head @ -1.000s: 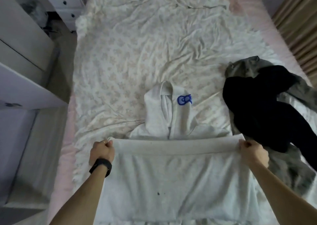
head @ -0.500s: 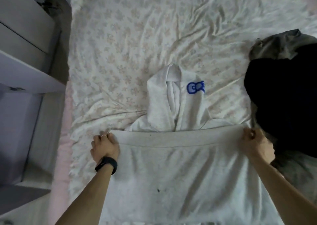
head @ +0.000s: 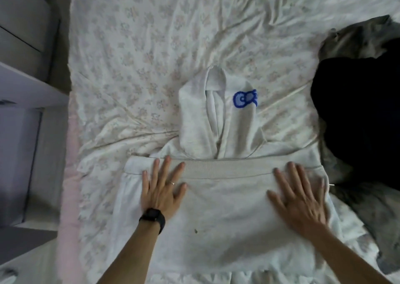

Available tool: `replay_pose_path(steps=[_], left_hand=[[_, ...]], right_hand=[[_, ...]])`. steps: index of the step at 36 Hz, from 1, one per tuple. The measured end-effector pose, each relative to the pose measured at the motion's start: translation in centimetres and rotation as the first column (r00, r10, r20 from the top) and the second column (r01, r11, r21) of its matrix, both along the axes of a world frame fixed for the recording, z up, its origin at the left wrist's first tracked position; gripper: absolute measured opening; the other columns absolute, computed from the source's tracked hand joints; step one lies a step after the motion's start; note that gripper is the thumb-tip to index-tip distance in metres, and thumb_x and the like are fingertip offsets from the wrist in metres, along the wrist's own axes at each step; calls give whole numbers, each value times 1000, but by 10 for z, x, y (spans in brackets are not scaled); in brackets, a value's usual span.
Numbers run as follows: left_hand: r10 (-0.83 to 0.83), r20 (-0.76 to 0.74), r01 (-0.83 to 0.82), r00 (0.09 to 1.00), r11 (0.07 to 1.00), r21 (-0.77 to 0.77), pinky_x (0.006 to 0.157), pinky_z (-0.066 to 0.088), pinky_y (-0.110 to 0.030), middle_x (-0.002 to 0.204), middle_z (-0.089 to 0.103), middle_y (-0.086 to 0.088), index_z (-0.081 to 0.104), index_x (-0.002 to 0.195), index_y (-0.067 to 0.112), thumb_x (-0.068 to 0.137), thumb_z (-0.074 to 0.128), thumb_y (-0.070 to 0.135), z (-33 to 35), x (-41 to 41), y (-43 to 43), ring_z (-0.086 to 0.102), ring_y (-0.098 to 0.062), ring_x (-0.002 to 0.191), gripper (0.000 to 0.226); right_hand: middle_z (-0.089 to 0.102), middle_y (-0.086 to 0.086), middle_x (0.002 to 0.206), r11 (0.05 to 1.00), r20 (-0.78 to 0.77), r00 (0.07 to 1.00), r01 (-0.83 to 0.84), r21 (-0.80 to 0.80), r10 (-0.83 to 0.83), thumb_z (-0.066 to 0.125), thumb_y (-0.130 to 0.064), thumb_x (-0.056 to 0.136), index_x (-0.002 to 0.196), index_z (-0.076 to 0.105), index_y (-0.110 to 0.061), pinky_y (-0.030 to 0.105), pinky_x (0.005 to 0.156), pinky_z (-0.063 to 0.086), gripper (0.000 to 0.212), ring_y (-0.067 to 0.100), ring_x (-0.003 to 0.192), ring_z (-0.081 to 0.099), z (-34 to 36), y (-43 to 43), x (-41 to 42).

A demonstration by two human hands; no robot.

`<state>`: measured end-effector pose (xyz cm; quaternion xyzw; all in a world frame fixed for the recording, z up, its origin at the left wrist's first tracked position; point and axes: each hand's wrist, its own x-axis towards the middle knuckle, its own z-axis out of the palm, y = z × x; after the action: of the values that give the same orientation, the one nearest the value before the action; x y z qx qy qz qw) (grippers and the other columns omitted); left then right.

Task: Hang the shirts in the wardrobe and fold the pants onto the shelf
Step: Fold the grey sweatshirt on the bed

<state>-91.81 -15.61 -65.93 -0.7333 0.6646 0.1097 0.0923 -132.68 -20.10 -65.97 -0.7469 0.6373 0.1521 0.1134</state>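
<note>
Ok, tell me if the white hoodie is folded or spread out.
Folded. The white hoodie has its ribbed hem doubled up to the hood, left hand and right hand flat on it.

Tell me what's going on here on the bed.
A person is folding a pale hooded sweatshirt on the bed. Its lower half is folded up so the ribbed hem lies across the base of the hood. The left hand and right hand press flat on it, fingers spread. A heap of dark clothes lies to the right.
</note>
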Motion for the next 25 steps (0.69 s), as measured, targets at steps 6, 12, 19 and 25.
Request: replay_pose_path(steps=[6, 12, 19, 25], left_hand=[[90, -89, -89, 992, 996, 20, 118, 11, -66, 163, 29, -4, 42, 151, 35, 96, 29, 56, 24, -14, -25, 22, -29, 151, 60], [185, -265, -220, 946, 970, -107, 120, 10, -59, 161, 32, -4, 51, 140, 20, 96, 35, 54, 45, -21, -122, 26, -27, 149, 58], [499, -688, -578, 526, 804, 142, 95, 49, -32, 154, 40, -2, 21, 155, 33, 90, 63, 51, 50, -4, -266, 51, -22, 125, 79], [601, -747, -542, 283, 743, 393, 85, 52, -31, 127, 63, 2, 54, 140, 18, 90, 69, 18, 42, 6, -304, 64, -22, 103, 53]], right_hand=[[0, 5, 170, 998, 4, 998, 61, -7, -61, 18, -68, 97, 162, 10, -34, 64, 120, 2, 73, 26, 157, -5, 22, -47, 12], [-7, 0, 170, 995, 228, 970, 90, -46, -77, 20, -67, 93, 161, 4, -37, 58, 121, -3, 76, 22, 155, -13, 41, -140, 88], [17, 9, 167, 929, 479, 796, 308, 207, -371, 51, -45, 98, 160, -7, -34, 48, 118, 28, 85, 34, 148, 26, 41, -261, 153], [62, 13, 128, 811, 548, 598, 458, 365, -585, 57, -24, 97, 152, 39, -27, 32, 80, 49, 58, 26, 100, 59, 44, -297, 159]])
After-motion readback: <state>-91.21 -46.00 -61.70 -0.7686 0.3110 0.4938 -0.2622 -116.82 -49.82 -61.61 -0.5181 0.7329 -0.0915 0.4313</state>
